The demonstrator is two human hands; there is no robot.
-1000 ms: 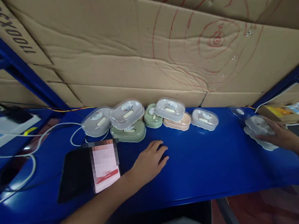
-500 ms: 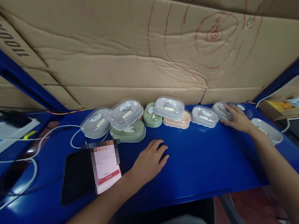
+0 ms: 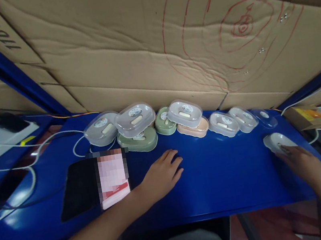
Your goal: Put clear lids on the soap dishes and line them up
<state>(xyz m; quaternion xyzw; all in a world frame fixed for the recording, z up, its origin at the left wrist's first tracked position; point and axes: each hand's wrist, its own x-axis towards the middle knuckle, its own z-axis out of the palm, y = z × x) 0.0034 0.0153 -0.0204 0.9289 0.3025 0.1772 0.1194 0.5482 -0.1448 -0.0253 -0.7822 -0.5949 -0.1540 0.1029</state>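
My left hand [image 3: 163,173] lies on the blue table with its fingers spread and nothing in it. On the right, my right hand [image 3: 302,160] is at an open grey-white dish [image 3: 276,139], its fingers closed over the dish's middle; what they pinch is too small to make out. Behind that dish lies a clear lid [image 3: 264,118]. Lidded oval boxes line the back: grey ones [image 3: 243,119], a green one [image 3: 142,140] under a grey one [image 3: 135,120], a small green one [image 3: 165,121], and a pink one [image 3: 194,127] partly under another grey one [image 3: 184,113].
A black pad [image 3: 78,187] and a phone with a lit screen [image 3: 116,200] lie on the left of the table [image 3: 218,175]. White cables [image 3: 56,137] curl behind them. Cardboard [image 3: 106,47] stands along the back. An open carton [image 3: 309,117] is at the far right.
My right hand has left the grey lidded box at the back right and come forward to the open dish. My left hand has stayed in place. The view has shifted slightly.
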